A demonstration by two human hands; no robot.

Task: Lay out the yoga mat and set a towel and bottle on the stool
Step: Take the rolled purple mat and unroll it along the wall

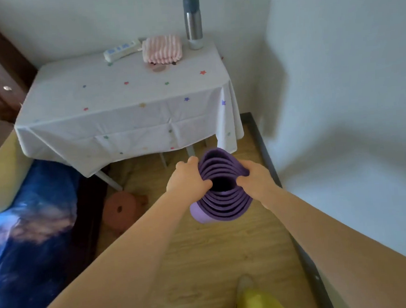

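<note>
The purple mat [220,196] is rolled up and held end-on to the camera, above the wooden floor [204,250] in front of the table [121,104], its spiral layers showing. The left hand [187,179] grips the roll's left side, fingers curled over the rim and thumb hooked into the open core. The right hand [254,178] grips the right side in the same manner, thumb at the core's edge. The striped pink towel [161,48] lies folded at the back of the table, on the white star-print cloth. The steel bottle [192,22] stands upright just right of the towel, near the wall. A power strip [121,50] lies left of the towel. The brown stool [123,207] sits on the floor under the table's front left corner, left of the mat and apart from it. A bed [22,226] with a blue cover runs along the left edge.
</note>
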